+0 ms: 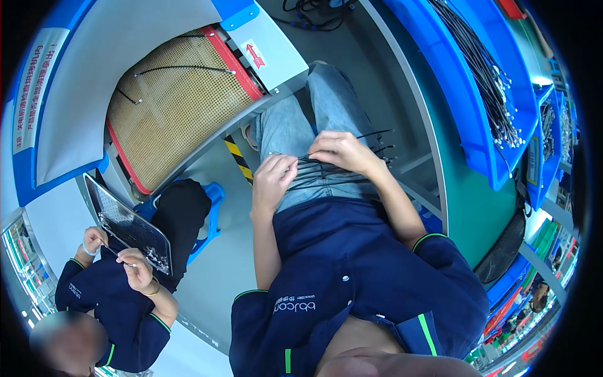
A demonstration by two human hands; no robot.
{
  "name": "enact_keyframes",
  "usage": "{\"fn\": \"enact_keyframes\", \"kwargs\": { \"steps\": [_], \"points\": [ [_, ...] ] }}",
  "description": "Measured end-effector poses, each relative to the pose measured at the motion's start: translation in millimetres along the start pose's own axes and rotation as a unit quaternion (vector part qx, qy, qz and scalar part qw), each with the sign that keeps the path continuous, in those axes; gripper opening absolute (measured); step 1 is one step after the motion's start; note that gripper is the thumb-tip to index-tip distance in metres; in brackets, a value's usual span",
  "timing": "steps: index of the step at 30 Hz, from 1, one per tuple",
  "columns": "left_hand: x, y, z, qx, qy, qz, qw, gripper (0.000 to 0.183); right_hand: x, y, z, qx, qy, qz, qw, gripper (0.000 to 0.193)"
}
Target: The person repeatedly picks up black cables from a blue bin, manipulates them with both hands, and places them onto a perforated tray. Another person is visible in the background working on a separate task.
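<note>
"Black cables (336, 183) lie where, exactly?"

"Across the seated person's thighs, a loose sheaf running side to side over the light blue jeans (282, 125)."

"And the grip?"

"The left hand (272, 181) pinches a cable between thumb and fingertips at the sheaf's left end. The right hand (342, 152) pinches just beside it, knuckles up, with cable ends sticking out beyond it."

"What sits around them?"

"On the right, a green tabletop (461, 220) bears a long blue bin (472, 154) full of white-tipped black cables. On the left, a co-worker (116, 327) holds something thin in both hands beside a tilted dark tray (135, 223)."

"Farther off?"

"A red-edged mesh belt (179, 100), a few dark cables lying on it, and tangled black cords (314, 24) at the top."
</note>
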State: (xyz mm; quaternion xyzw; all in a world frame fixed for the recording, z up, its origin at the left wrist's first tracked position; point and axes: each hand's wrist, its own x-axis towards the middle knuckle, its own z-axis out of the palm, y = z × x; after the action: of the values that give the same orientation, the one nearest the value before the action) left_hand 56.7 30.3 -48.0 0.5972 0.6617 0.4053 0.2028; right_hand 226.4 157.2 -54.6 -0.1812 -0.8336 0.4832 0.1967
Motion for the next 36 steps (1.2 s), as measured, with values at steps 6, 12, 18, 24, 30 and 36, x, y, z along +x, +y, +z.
{"fn": "enact_keyframes", "kwargs": {
  "steps": [6, 12, 18, 24, 30, 36],
  "points": [
    [1.1, 1.6, 0.5, 0.01, 0.002, 0.004, 1.0, 0.012, 0.6, -4.4, -0.7, 0.01, -0.005, 0.018, 1.0, 0.011],
    [-2.3, -8.3, -13.6, 0.032, -0.022, -0.003, 0.999, 0.012, 3.1, -2.9, -10.4, -0.042, -0.039, 0.025, 0.998, 0.011],
    [-23.6, -31.1, -49.7, 0.071, 0.028, -0.081, 0.994, 0.011, -12.5, 15.2, -52.5, -0.111, 0.018, 0.062, 0.992, 0.011],
    [-45.7, -42.6, -70.2, 0.102, 0.056, -0.115, 0.987, 0.011, -22.3, 15.6, -70.4, -0.055, 0.031, 0.134, 0.989, 0.016],
    [-52.6, -38.6, -77.1, 0.089, 0.061, -0.145, 0.983, 0.01, -19.2, 10.8, -64.7, -0.091, 0.08, 0.068, 0.99, 0.012],
    [-44.3, -41.8, -74.7, 0.09, 0.055, -0.133, 0.985, 0.011, -29.9, 15.2, -65.8, -0.059, 0.111, 0.097, 0.987, 0.011]
  ]
}}
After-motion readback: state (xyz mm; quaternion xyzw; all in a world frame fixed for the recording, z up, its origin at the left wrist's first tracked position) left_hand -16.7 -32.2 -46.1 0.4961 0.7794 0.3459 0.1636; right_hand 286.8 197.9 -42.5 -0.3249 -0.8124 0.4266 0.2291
